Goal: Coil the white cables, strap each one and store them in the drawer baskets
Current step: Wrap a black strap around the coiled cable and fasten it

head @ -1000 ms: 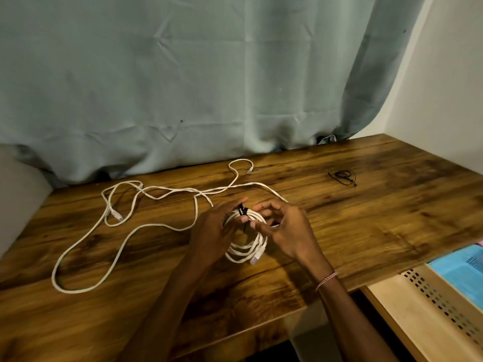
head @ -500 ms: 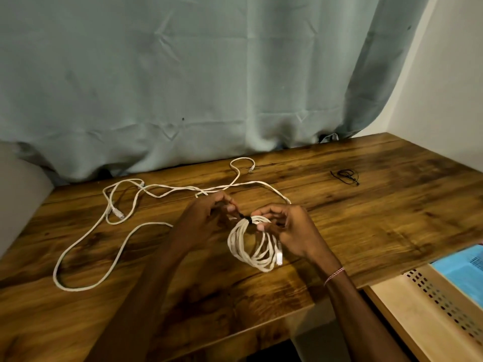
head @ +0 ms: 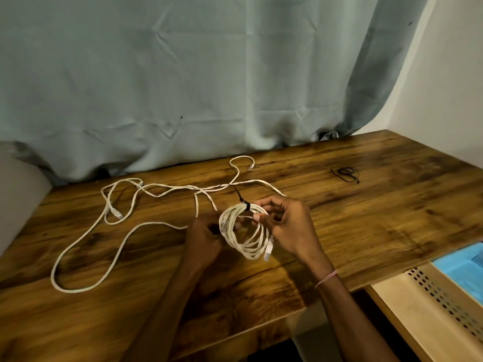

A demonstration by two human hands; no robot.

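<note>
Both hands hold 1 coiled white cable (head: 245, 232) just above the table (head: 379, 226). The left hand (head: 206, 236) grips its left edge with curled fingers, and the right hand (head: 290, 228) pinches the top-right strands beside 1 black strap (head: 246, 207) cinched round the coil, thin tail pointing away. A plug hangs lower right. 1 loose white cable (head: 73, 291) sprawls left of and beyond the hands. 1 spare strap (head: 346, 173) lies beyond the right hand. 2 baskets sit right of that wrist: cream basket (head: 418, 309), blue basket (head: 465, 267).

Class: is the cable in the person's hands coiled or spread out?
Coiled: the white cable forms stacked loops cinched by a black strap.
</note>
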